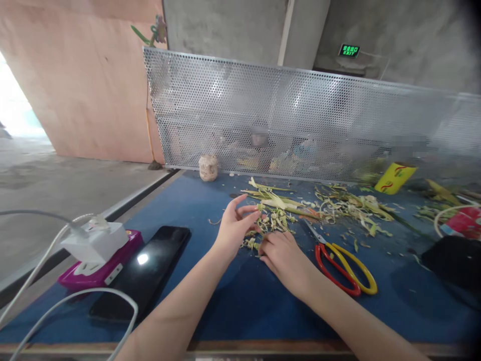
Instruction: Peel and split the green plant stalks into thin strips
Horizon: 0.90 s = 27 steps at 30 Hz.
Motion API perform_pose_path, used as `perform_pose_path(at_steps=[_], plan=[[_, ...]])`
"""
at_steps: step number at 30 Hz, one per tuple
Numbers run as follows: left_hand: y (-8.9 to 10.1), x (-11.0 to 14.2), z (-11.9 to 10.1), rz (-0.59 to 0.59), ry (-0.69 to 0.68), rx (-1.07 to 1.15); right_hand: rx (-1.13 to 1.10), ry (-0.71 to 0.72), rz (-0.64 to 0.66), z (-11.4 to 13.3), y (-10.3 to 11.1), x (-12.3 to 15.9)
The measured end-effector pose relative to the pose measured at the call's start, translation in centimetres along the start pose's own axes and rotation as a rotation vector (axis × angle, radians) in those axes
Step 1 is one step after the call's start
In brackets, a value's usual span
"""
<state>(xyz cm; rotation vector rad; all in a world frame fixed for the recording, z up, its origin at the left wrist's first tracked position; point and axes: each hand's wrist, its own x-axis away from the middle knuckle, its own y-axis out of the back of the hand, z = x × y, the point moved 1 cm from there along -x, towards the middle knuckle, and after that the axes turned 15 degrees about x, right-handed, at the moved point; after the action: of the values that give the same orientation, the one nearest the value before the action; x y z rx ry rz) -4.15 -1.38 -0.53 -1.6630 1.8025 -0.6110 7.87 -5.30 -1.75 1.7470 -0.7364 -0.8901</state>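
Observation:
A heap of pale green plant shreds [276, 220] lies between my hands on the blue tabletop. My left hand [236, 223] is at the heap's left side, its fingers apart and slightly bent, with nothing visible in them. From the right, my right hand [283, 255] reaches low into the near edge of the heap. Its fingers are curled inward with their tips hidden, so what they grip does not show. Behind the heap lie long pale stalks [278, 199]. Scissors [341, 263] with one red and one yellow handle rest right of my right hand, blades pointing at the heap.
More shreds [353, 205] spread to the right, near a yellow wrapped roll [395, 178]. A jar-like container [208, 167] stands by the perforated metal panel [240, 110]. At left are a black phone [150, 271], a purple power strip [128, 245], a white charger [95, 242] and cables.

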Motion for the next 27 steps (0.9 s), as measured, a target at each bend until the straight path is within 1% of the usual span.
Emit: perform_pose_path(at_steps=[8,12,16,19,22,25,27], plan=[[-0.1,0.2,-0.2,0.019,-0.014,0.0,-0.004,-0.041,0.007,0.3,-0.7,-0.4],[-0.3,0.3,-0.2,0.024,-0.011,-0.003,0.001,-0.043,-0.023,0.1,-1.0,-0.5],[-0.2,0.2,-0.2,0.021,-0.025,-0.013,0.013,-0.008,-0.054,0.3,-0.8,-0.3],[0.0,0.1,-0.2,0.018,-0.042,-0.022,-0.049,0.01,-0.092,0.2,-0.2,0.0],[0.2,0.0,-0.3,0.021,-0.053,-0.023,-0.102,-0.075,-0.156,-1.5,0.8,0.3],[0.2,-0.1,-0.4,0.016,-0.058,-0.018,-0.105,-0.203,-0.256,-4.5,1.8,0.5],[0.3,-0.1,-0.4,0.015,-0.058,-0.018,-0.098,-0.245,-0.285,-6.0,2.3,0.6]])
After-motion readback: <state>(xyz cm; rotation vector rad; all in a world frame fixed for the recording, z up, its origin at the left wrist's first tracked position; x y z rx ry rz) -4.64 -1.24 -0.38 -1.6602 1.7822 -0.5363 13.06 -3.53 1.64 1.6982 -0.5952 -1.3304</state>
